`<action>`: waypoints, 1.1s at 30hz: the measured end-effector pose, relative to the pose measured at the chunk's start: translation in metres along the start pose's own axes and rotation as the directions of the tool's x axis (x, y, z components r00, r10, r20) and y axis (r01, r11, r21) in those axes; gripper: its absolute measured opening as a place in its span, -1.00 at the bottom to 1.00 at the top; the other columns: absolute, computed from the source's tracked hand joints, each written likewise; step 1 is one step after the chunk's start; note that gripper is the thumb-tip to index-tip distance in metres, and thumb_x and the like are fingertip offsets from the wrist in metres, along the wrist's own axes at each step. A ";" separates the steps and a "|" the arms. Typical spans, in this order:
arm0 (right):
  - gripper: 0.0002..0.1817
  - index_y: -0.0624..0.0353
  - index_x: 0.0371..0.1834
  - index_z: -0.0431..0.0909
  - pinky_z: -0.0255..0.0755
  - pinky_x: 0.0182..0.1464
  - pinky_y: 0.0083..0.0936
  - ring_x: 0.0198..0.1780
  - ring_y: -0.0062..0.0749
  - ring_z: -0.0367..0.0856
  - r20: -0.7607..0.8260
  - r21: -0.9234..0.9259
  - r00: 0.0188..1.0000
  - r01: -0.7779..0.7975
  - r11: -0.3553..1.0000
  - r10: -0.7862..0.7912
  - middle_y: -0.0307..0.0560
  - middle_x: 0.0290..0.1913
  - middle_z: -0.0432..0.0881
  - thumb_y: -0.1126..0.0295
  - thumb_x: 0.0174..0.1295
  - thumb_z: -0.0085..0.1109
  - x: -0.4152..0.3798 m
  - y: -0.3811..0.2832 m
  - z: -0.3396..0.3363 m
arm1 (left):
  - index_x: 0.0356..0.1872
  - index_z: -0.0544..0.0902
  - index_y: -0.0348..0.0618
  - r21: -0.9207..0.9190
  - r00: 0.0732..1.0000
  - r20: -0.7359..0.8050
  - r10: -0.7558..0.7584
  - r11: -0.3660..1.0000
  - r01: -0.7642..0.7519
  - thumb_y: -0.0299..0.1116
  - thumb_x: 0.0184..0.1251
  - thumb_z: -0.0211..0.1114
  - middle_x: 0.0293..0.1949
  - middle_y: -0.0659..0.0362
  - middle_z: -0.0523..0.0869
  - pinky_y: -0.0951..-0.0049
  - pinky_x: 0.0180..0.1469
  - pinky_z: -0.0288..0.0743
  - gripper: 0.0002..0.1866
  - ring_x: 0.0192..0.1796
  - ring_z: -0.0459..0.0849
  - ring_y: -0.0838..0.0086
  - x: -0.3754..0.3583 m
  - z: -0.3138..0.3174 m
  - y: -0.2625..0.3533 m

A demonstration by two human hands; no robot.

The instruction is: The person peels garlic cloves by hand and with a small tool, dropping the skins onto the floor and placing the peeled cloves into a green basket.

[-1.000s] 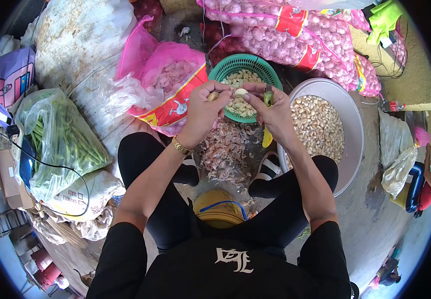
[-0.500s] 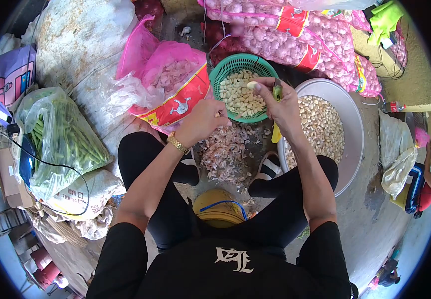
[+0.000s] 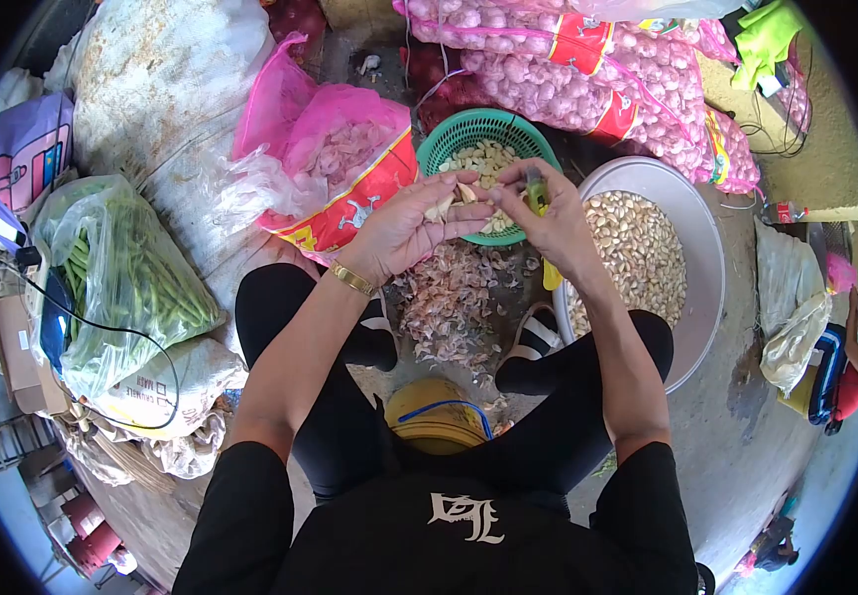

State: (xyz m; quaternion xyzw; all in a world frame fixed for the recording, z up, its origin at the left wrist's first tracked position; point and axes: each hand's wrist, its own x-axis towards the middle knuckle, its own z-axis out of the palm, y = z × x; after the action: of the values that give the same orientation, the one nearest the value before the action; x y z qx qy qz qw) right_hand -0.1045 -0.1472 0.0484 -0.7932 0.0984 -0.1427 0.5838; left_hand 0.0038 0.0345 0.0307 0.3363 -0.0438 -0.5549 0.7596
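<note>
My left hand [image 3: 411,226] is turned palm up above the peelings, fingers curled around a few garlic cloves [image 3: 466,194]. Close against its fingertips is my right hand [image 3: 550,220], closed around a small knife [image 3: 551,275] with a yellow handle; its blade is mostly hidden. Just beyond both hands stands a green plastic basket [image 3: 433,149] of peeled cloves [image 3: 483,157], partly covered by my fingers. Right of my right forearm, a pale round basin [image 3: 704,288] holds many unpeeled cloves [image 3: 637,253]. Garlic skins [image 3: 449,307] lie heaped on the floor between my feet.
A pink mesh bag [image 3: 285,119] with garlic skins stands at left, near a clear bag of green beans [image 3: 141,278]. Full garlic sacks [image 3: 637,84] lie at the back. A yellow container [image 3: 429,412] sits between my legs. A person's arm [image 3: 853,337] shows at far right.
My left hand has turned palm up and moved right, showing cloves in it. My right hand has lowered slightly to meet it; the pale clove at its fingertips is no longer visible there.
</note>
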 end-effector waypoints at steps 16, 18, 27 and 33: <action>-0.75 0.23 -0.19 0.68 0.53 -0.20 -0.45 -0.23 -0.35 0.71 0.048 -0.131 0.963 0.268 0.954 -0.264 -0.04 -0.25 0.70 0.43 0.06 0.46 -0.004 -0.011 0.024 | 0.37 0.33 -0.34 -0.122 0.998 0.049 0.031 0.992 -0.025 -0.20 0.62 -0.04 0.22 0.04 0.54 0.31 0.24 0.56 -0.52 0.16 0.61 0.38 0.002 0.000 -0.007; -0.73 0.21 -0.17 0.69 0.53 -0.14 -0.41 -0.15 -0.31 0.71 0.105 -0.074 0.959 0.271 0.960 -0.263 -0.03 -0.21 0.69 0.43 0.05 0.46 -0.007 -0.015 0.027 | 0.36 0.32 -0.36 -0.196 0.969 0.247 0.033 0.980 0.016 -0.12 0.63 -0.07 0.18 0.07 0.55 0.36 0.21 0.56 -0.47 0.04 0.62 0.48 0.004 -0.011 -0.008; -0.85 0.27 -0.18 0.69 0.49 -0.14 -0.61 -0.24 -0.62 0.63 0.002 0.167 0.999 -0.045 0.985 0.046 -0.18 -0.26 0.73 0.47 0.23 0.36 -0.006 -0.008 0.027 | 0.20 0.46 -0.33 -0.255 0.991 -0.136 -0.009 0.967 -0.026 -0.05 0.58 0.02 -0.05 0.11 0.62 0.60 -0.14 0.63 -0.50 -0.20 0.63 0.55 0.000 0.020 -0.002; -0.87 0.30 -0.25 0.70 0.45 -0.19 -0.68 -0.29 -0.69 0.56 0.033 0.195 0.996 -0.085 0.977 0.080 -0.25 -0.33 0.70 0.45 0.25 0.36 0.002 -0.008 0.007 | 0.04 0.57 -0.29 0.005 0.997 -0.054 0.048 0.999 -0.048 -0.39 0.46 0.24 -0.17 0.21 0.66 0.69 -0.16 0.60 -0.76 -0.28 0.62 0.64 -0.005 0.006 0.003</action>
State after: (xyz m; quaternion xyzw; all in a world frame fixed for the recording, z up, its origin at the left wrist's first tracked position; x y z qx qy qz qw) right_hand -0.1002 -0.1399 0.0540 -0.7287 0.1094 -0.1175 0.6657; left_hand 0.0014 0.0364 0.0386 0.3511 -0.0323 -0.5274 0.7730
